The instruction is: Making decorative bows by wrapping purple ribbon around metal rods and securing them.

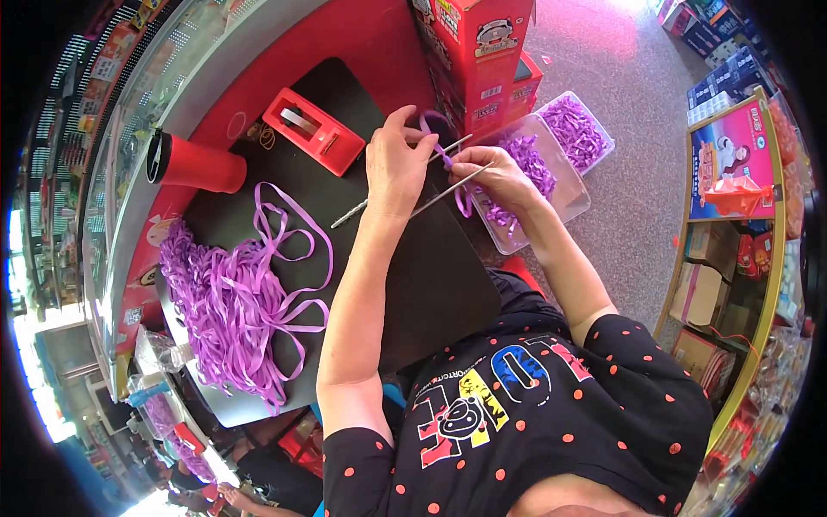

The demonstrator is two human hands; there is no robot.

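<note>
Both my hands are raised above the dark table (431, 276) near its right edge. My left hand (396, 164) pinches a purple ribbon (444, 156), which loops up beside its fingertips. Opposite it, my right hand (498, 175) closes its thumb and finger at the same ribbon, beside two thin metal rods (444, 194). The rods run slantwise past both hands; one passes behind my left wrist. Whether my fingers also grip the rods, I cannot tell. A big heap of purple ribbon (233, 302) lies at the table's left, with loose strands trailing toward my left forearm.
A red tape dispenser (314, 131), rubber bands (261, 135) and a red tumbler (198, 164) are at the table's far side. Clear tubs (579, 205) with purple ribbon pieces stand right of my hands, red boxes (482, 60) behind. Shelves (732, 258) line the right; another person (276, 478) is lower left.
</note>
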